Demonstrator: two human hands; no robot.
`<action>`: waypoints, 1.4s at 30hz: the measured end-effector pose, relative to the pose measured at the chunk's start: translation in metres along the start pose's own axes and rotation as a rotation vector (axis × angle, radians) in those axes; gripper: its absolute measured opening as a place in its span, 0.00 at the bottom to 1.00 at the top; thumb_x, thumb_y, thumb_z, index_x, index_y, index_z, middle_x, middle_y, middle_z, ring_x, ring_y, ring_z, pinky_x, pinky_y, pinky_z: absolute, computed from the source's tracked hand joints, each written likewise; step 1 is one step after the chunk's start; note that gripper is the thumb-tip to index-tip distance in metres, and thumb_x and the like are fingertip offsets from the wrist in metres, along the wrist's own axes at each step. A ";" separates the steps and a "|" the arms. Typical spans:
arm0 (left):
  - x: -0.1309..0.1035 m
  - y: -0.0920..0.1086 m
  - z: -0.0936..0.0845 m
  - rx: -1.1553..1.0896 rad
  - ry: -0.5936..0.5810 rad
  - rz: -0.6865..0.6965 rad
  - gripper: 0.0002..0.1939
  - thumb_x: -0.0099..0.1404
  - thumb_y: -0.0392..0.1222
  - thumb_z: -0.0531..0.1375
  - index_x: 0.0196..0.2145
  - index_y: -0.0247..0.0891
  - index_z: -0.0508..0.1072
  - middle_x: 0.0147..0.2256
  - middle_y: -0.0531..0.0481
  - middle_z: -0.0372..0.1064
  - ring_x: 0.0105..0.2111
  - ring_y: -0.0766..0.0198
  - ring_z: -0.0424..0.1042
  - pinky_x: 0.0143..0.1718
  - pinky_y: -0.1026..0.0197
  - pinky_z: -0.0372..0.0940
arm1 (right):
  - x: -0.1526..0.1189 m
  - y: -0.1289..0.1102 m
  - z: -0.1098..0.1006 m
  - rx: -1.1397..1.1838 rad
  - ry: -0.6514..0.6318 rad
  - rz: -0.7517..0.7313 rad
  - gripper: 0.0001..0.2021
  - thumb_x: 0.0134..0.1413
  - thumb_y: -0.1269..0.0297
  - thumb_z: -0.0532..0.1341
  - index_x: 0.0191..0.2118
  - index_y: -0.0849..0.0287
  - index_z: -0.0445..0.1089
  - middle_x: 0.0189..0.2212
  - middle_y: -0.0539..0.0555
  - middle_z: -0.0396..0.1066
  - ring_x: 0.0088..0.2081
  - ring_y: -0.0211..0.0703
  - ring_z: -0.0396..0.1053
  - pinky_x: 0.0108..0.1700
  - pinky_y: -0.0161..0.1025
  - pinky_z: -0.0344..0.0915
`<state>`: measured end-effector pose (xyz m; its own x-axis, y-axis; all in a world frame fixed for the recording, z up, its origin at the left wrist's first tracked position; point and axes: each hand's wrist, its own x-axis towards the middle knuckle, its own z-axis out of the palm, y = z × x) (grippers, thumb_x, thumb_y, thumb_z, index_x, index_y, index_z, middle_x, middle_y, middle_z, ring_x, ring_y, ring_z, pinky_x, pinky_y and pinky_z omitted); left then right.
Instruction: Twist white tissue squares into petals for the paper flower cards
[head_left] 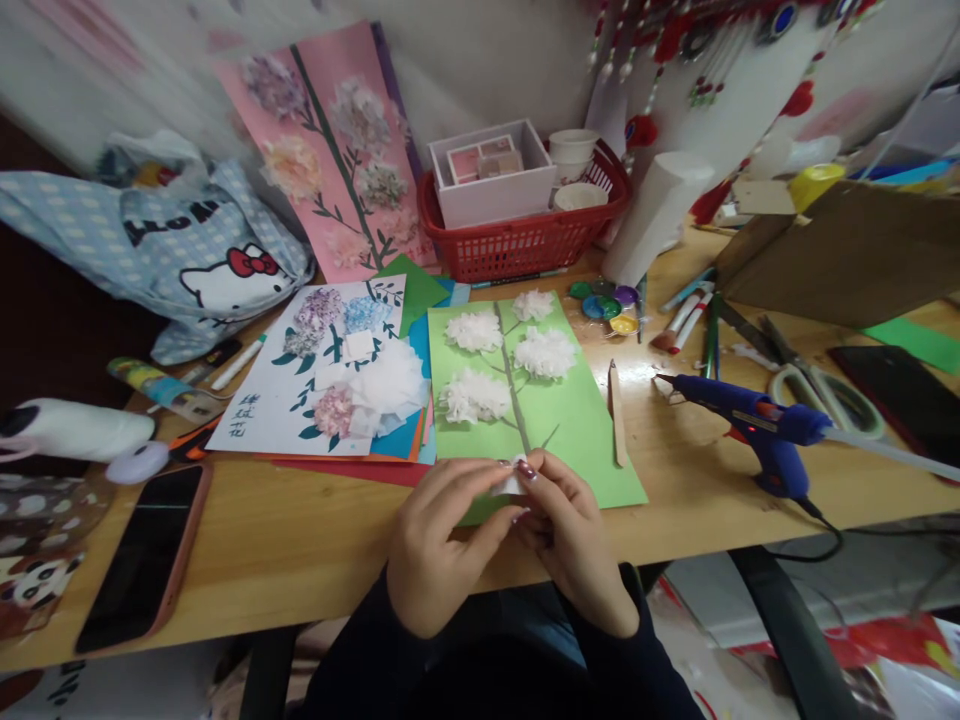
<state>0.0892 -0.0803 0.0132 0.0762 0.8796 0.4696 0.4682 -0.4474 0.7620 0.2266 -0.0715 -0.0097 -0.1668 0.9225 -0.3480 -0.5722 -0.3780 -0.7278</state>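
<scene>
Between the fingertips of my left hand (446, 535) and my right hand (574, 530) is a small piece of white tissue paper (510, 482), pinched by both. My fingers cover much of it. Both hands are over the lower edge of a green sheet (592, 430), which bears a dark painted stem and several white ruffled paper flowers (546, 353). A flat wooden stick (617, 415) lies on the sheet's right edge. Left of the sheet, a loose stack of white tissue pieces (394, 385) rests on a white flower picture (255, 385).
A blue glue gun (757, 410) with a red light lies at right, near scissors (810, 385) and a dark phone (900, 400). Paint pots (600, 308) and a red basket (510, 245) stand behind. Another phone (146, 560) and a white bottle (82, 430) are at left.
</scene>
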 end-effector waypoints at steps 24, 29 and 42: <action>0.009 -0.004 0.002 -0.659 -0.001 -0.530 0.19 0.49 0.48 0.75 0.19 0.36 0.70 0.24 0.50 0.72 0.27 0.65 0.71 0.31 0.64 0.69 | -0.015 0.000 -0.011 -0.371 -0.167 -0.228 0.20 0.63 0.47 0.60 0.27 0.56 0.72 0.17 0.45 0.50 0.20 0.38 0.48 0.25 0.37 0.51; 0.007 -0.007 -0.008 -0.530 -0.160 -0.366 0.15 0.54 0.42 0.74 0.22 0.38 0.72 0.26 0.49 0.75 0.28 0.64 0.73 0.34 0.62 0.68 | -0.016 -0.003 -0.010 -0.398 -0.155 -0.273 0.19 0.58 0.47 0.64 0.26 0.57 0.68 0.18 0.45 0.55 0.20 0.36 0.50 0.24 0.35 0.52; 0.013 0.002 -0.016 -0.173 -0.180 -0.149 0.11 0.58 0.32 0.69 0.24 0.38 0.71 0.27 0.51 0.74 0.28 0.65 0.74 0.32 0.64 0.68 | -0.025 -0.010 -0.005 -0.547 -0.077 -0.269 0.11 0.57 0.60 0.65 0.28 0.56 0.64 0.17 0.43 0.54 0.19 0.34 0.48 0.20 0.32 0.45</action>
<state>0.0769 -0.0726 0.0276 0.1797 0.9453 0.2721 0.3304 -0.3185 0.8885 0.2402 -0.0911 0.0033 -0.1431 0.9864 -0.0808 -0.1103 -0.0970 -0.9891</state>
